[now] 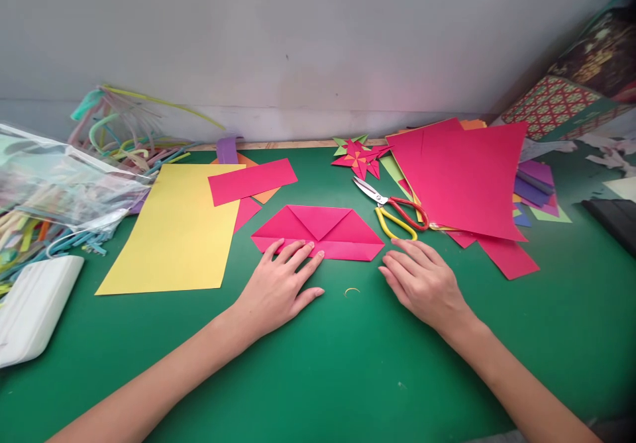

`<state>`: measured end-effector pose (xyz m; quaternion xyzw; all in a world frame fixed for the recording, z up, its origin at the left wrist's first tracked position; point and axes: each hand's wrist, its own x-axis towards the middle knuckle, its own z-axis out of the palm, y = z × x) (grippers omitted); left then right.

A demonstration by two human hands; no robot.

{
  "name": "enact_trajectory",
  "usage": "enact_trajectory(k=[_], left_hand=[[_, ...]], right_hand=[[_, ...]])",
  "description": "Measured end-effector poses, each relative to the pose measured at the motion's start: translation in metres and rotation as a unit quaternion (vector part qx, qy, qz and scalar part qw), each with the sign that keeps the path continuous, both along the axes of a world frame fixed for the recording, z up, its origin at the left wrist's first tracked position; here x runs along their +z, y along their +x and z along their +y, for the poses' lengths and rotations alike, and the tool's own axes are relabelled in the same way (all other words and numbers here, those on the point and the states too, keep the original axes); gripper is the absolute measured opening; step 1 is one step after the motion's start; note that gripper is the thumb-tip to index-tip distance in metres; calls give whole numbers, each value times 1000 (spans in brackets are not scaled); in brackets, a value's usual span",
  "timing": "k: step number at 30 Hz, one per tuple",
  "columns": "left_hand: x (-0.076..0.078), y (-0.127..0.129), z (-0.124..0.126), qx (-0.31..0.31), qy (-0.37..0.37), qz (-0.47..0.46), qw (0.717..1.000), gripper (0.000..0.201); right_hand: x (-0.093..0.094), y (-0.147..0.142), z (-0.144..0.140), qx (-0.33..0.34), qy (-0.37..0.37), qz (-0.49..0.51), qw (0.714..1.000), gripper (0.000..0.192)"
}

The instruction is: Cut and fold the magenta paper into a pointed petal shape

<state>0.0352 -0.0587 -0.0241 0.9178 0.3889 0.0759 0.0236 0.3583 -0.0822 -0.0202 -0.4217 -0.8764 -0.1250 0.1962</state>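
A folded red paper (320, 228) lies flat in the middle of the green table, with a triangular flap pointing toward me and a folded strip along its near edge. My left hand (285, 281) rests on that near strip, its fingers spread over the paper's left half. To the right of the paper, my right hand (420, 284) lies on the table with its fingers loosely bent; it appears to hold nothing. Just beyond those fingers are scissors (381, 200) with one red and one yellow handle, their blades parted and pointing up and left.
A yellow sheet (173, 231) lies at left, overlapped by a red paper strip (252, 181). Folded paper stars (358, 157) lie near the wall, left of a red paper stack (462, 178). Pipe cleaners (114, 145) and a white device (37, 307) occupy the far left.
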Motion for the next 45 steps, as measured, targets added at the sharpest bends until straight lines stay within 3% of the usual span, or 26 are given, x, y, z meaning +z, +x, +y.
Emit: enact_trajectory(k=[4, 6, 11, 16, 26, 45], left_hand=[[0, 0, -1, -2, 0, 0, 1000, 59], [-1, 0, -1, -1, 1, -2, 1000, 59], [-3, 0, -1, -2, 9, -1, 1000, 60], [-2, 1, -1, -1, 9, -2, 1000, 59], [0, -4, -3, -1, 13, -4, 1000, 58], [3, -78, -32, 75, 55, 17, 996, 53]], right_hand=[[10, -21, 9, 16, 40, 34, 999, 22], [14, -40, 13, 60, -13, 35, 997, 32], [4, -74, 17, 77, -138, -5, 987, 55], [-15, -71, 11, 93, -198, -7, 976, 71], [-20, -72, 9, 75, -223, -1, 972, 77], [-21, -72, 9, 70, -216, 14, 974, 77]])
